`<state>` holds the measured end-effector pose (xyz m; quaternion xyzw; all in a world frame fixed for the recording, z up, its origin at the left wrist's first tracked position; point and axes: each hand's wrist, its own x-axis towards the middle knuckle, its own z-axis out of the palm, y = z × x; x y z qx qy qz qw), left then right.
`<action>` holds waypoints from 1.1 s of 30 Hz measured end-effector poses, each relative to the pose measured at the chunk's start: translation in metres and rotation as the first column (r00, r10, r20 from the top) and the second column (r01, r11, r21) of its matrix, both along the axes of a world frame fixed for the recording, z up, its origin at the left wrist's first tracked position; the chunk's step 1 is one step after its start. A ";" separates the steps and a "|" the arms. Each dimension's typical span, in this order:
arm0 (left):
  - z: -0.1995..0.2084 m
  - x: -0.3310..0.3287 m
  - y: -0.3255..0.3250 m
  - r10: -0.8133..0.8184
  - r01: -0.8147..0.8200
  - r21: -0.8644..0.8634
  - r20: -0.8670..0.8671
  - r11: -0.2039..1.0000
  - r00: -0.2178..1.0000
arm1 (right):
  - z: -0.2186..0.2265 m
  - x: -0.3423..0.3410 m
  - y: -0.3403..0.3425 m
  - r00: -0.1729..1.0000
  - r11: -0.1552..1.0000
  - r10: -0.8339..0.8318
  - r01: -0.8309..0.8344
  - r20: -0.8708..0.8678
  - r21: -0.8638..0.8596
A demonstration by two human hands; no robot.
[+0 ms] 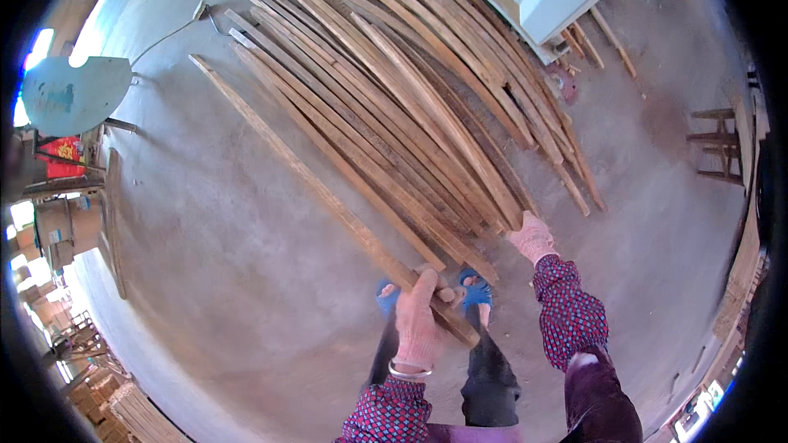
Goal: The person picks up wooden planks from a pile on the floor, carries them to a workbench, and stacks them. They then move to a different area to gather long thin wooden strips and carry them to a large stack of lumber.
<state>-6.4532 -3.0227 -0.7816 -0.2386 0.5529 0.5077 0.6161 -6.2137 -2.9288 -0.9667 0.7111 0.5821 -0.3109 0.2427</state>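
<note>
Wooden slat [328,197] sits clamped in the left hand [419,320] near its end; right hand [532,238], fingers together, touches the slat pile [410,90]. Lifting level would avoid snagging.

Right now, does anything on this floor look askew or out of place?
Yes: one long wooden slat lies apart from the fanned slat pile, its near end gripped by the left hand. The right hand touches the pile's ends.

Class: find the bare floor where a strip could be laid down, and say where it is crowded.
Bare floor lies left of the held strip, up to the round blue sheet. More lies right of the pile, toward the stool. The pile itself is crowded, at the right hand too.
</note>
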 end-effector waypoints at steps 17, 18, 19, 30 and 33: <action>0.209 0.080 -0.149 -0.103 0.094 0.053 0.188 0.994 0.977 | 0.359 -0.078 -0.081 0.532 0.626 -0.720 0.222 -0.445 -0.748; 0.219 0.081 -0.152 -0.088 0.073 0.079 0.197 0.994 0.977 | 0.367 -0.078 -0.087 0.486 0.602 -0.752 0.231 -0.445 -0.765; 0.231 0.080 -0.157 -0.076 0.055 0.108 0.201 0.993 0.977 | 0.376 -0.076 -0.094 0.434 0.580 -0.781 0.238 -0.449 -0.779; 0.316 0.031 -0.213 -0.177 0.163 0.179 0.063 0.970 0.982 | 0.486 0.049 -0.169 0.643 0.924 -0.281 -0.019 -0.712 -0.382; 0.336 0.036 -0.245 -0.099 0.074 0.249 0.090 0.966 0.991 | 0.512 0.100 -0.219 0.686 0.945 -0.261 0.036 -0.679 -0.326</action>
